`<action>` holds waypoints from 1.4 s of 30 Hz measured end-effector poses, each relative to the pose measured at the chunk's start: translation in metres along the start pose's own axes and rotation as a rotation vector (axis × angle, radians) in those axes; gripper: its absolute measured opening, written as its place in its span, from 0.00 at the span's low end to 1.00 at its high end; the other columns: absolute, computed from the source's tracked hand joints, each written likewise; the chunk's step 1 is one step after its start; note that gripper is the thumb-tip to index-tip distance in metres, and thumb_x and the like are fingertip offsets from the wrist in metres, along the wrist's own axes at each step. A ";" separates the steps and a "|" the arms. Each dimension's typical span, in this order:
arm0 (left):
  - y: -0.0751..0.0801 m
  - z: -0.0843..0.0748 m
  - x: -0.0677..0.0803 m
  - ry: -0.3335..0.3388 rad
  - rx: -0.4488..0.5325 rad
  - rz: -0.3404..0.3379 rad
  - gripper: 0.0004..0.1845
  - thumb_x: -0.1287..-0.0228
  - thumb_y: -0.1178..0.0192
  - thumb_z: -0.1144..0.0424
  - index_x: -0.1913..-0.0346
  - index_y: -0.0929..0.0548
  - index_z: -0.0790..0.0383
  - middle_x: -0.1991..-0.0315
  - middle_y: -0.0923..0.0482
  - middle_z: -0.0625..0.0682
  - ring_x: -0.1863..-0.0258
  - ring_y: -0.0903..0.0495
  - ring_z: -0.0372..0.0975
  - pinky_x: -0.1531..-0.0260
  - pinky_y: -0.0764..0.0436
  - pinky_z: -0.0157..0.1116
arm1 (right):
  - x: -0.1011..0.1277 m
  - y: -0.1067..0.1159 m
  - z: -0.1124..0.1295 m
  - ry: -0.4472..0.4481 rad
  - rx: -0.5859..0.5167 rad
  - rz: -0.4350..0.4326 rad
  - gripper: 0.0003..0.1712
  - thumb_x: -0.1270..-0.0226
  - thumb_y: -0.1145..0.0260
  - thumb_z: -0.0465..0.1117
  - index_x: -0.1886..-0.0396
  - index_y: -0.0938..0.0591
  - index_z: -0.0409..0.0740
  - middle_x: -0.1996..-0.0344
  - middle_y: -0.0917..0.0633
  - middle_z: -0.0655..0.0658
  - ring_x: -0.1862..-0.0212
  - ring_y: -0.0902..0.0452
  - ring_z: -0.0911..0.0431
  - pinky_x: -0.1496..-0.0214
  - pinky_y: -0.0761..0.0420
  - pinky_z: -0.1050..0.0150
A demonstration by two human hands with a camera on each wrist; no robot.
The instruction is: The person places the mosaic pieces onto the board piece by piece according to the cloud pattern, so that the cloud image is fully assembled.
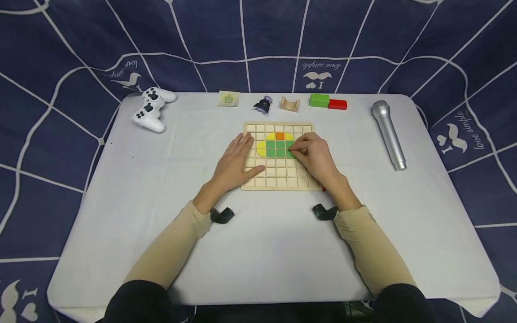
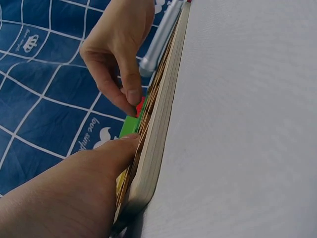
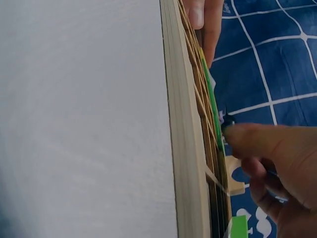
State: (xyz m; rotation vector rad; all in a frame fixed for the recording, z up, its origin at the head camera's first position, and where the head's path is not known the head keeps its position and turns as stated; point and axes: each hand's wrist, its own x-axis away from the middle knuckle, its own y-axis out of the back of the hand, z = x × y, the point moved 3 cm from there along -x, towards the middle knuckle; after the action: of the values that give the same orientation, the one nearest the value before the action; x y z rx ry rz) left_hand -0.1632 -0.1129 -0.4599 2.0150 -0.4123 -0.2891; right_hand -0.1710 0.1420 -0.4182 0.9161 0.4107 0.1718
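Note:
A square wooden grid board [image 1: 278, 183] lies on the white table. In its cells sit green square tiles [image 1: 276, 148], an orange tile [image 1: 280, 136] and yellow round-edged tiles [image 1: 260, 148]. My left hand [image 1: 234, 166] rests with straight fingers on the board's left side, its thumb over the lower cells. At the right end of the green rows, my right hand [image 1: 315, 154] pinches a green tile [image 1: 289, 154] between thumb and forefinger, largely covered by the fingertips. In the left wrist view, the right thumb and forefinger meet just above the board's surface.
Along the back edge are a pattern card [image 1: 228, 98], a small dark figure [image 1: 264, 104], a curved wooden block [image 1: 290, 104], a green block [image 1: 319, 100] and a red block [image 1: 337, 104]. A white game controller [image 1: 153, 109] lies left, a silver microphone [image 1: 389, 134] right.

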 end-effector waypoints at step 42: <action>-0.002 0.002 -0.002 -0.013 0.024 -0.015 0.55 0.29 0.41 0.31 0.14 0.51 0.61 0.12 0.57 0.52 0.13 0.64 0.46 0.14 0.58 0.44 | 0.033 0.052 -0.017 -0.162 -0.128 0.177 0.07 0.35 0.22 0.33 0.59 0.07 0.47 0.59 0.08 0.46 0.59 0.12 0.52 0.58 0.12 0.69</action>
State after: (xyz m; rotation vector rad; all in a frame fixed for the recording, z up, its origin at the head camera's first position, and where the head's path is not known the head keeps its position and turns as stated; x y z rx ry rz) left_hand -0.1656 -0.1123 -0.4628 2.0410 -0.4107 -0.3074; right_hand -0.1467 0.1967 -0.3948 0.8327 0.1663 0.2806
